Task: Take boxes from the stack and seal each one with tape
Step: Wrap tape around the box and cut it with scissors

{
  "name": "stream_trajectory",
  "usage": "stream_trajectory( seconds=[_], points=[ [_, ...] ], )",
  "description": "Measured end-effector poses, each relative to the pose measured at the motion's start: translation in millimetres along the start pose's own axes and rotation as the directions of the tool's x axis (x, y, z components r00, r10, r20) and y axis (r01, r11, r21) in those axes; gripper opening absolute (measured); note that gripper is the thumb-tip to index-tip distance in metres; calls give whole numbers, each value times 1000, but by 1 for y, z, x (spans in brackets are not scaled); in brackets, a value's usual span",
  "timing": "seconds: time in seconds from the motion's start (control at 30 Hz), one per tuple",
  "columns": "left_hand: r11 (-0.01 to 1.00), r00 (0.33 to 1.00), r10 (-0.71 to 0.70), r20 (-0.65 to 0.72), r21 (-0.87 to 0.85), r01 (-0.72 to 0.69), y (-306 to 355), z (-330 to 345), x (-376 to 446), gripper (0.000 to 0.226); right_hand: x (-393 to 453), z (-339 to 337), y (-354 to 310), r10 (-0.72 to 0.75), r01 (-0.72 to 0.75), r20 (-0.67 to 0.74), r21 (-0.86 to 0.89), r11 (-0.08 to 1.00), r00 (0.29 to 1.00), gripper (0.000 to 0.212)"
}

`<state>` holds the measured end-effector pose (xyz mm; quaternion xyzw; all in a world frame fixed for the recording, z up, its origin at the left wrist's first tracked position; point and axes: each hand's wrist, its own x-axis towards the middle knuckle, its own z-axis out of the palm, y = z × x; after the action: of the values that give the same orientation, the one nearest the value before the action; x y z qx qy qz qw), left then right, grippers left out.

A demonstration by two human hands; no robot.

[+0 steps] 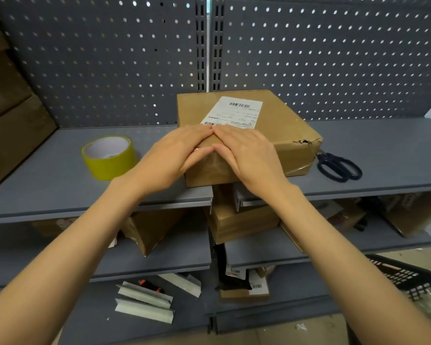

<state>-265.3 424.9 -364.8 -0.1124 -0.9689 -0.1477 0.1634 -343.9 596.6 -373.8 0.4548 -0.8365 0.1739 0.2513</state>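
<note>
- On the grey shelf (pixel 60 170), at its front edge, sits the cardboard box (pixel 279 130), its near corner overhanging the gap between two shelf sections
- Both hands lie flat over that near top edge: the left hand (pixel 177 155) and the right hand (pixel 246 153) meet at the fingertips, fingers straight and pressing, gripping nothing
- My judgement is that they are smoothing tape down over the edge; firm outward strokes from the centre should keep out bubbles, and pressure should follow the strip down the front face
- A tear (pixel 305 141) on the box's right edge may want its own strip
- Near the box's left stands the yellow tape roll (pixel 109 157); black scissors (pixel 339 166) lie just right of it
- Behind rises grey pegboard (pixel 97 58); lower shelves hold more boxes (pixel 241 220)
</note>
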Motion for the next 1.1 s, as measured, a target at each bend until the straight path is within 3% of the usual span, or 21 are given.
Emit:
stream_trajectory(
  seconds=[0.17, 0.33, 0.43, 0.5, 0.57, 0.67, 0.8, 0.97, 1.1],
  points=[
    [987, 992, 121, 40, 98, -124, -8, -6, 5, 74, -3, 4, 12, -137, 140, 32, -120, 983, 990, 63],
    [995, 998, 64, 15, 77, -65, -9, -4, 0, 83, -6, -2, 15, -156, 169, 132, -96, 981, 979, 73],
    [988, 989, -144, 31, -51, 145, 0, -6, -7, 108, -5, -9, 13, -99, 106, 221, -19, 994, 970, 84],
    [889, 928, -368, 55, -270, 369, 6, -7, -16, 115, -2, -17, 7, -26, 8, 238, 75, 997, 971, 75],
    [761, 878, -479, 0, -499, 415, 13, -3, -22, 105, 3, -21, -3, 20, -62, 215, 190, 980, 976, 57],
    [726, 903, -419, -93, -632, 271, 26, 8, -18, 62, 12, -19, -23, -14, -40, 209, 251, 967, 978, 49],
    [818, 926, -356, -124, -520, 245, 29, 22, -17, 58, 16, -5, -35, -77, 36, 261, 159, 987, 962, 61],
    [911, 918, -395, -40, -144, 386, 19, 10, -20, 79, 5, -4, -22, 44, -50, 196, 25, 998, 980, 66],
    [923, 926, -377, 1, -75, 376, 20, 0, -18, 75, 3, -7, -20, 97, -98, 209, -6, 995, 973, 64]
  ],
)
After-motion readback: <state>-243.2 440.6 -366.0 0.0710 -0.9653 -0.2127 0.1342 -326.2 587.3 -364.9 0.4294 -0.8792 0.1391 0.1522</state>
